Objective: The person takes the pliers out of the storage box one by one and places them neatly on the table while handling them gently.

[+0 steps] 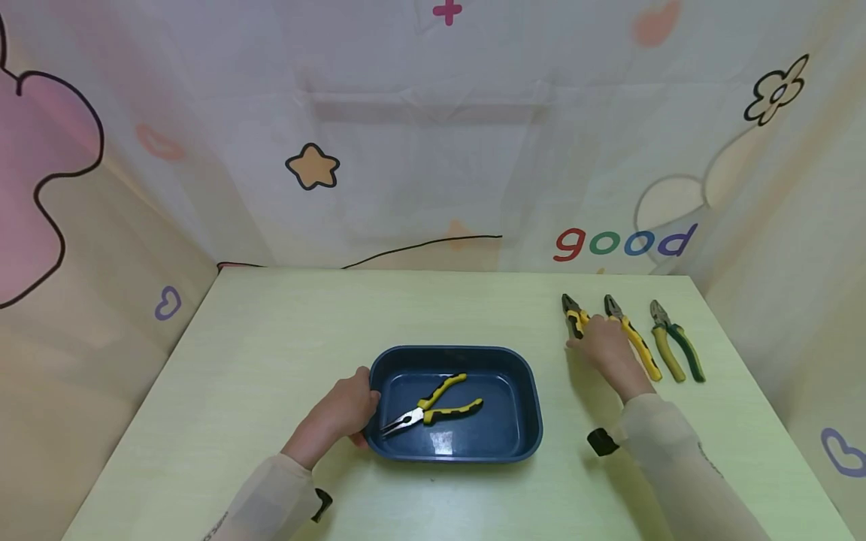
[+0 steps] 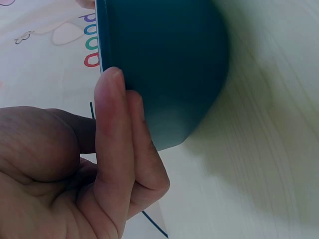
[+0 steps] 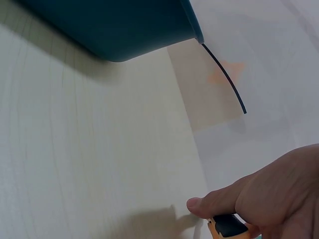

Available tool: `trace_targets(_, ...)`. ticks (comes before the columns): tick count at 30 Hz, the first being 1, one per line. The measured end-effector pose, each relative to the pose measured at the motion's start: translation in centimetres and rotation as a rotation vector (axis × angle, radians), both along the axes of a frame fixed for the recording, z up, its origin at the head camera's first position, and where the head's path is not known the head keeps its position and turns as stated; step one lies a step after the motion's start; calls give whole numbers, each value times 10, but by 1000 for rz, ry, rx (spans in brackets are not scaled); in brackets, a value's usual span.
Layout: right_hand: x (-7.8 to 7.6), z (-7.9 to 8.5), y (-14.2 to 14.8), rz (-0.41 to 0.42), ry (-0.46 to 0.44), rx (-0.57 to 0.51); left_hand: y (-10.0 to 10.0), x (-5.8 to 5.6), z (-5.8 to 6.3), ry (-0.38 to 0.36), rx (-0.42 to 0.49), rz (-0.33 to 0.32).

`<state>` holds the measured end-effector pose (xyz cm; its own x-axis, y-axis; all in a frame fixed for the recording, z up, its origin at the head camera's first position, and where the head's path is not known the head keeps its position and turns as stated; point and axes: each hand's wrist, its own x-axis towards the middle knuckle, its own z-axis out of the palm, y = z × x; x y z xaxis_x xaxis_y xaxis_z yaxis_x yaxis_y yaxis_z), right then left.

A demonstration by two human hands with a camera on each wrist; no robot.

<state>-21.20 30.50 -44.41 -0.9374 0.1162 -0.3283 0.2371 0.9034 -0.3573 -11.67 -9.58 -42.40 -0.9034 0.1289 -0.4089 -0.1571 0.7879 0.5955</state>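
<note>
The left grip (image 1: 345, 406) pinched the near-left end of the blue tray (image 1: 501, 409), thumb at the rim and fingers against the outer wall, probably so the tray would not slide on the table (image 1: 169, 421). Inside lay long-nose pliers (image 1: 455, 412) with yellow-and-black handles spread, tips toward the held end; the raised walls presumably kept them contained. The right grip (image 1: 604, 347) held the leftmost pliers (image 1: 570, 303) of the row by the handles, seemingly because these gave the fingers more to close on; whether they had left the table could not be told. Just beside them lay the yellow-handled pliers (image 1: 643, 350), then the green-handled pliers (image 1: 666, 353), heads pointing away, which put their handles within easy reach.
</note>
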Motion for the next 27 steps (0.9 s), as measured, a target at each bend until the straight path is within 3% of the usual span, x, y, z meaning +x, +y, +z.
trace_targets(27,3,-17,-4,-124,0,-57,0,-1,-3,-9,-1,11)
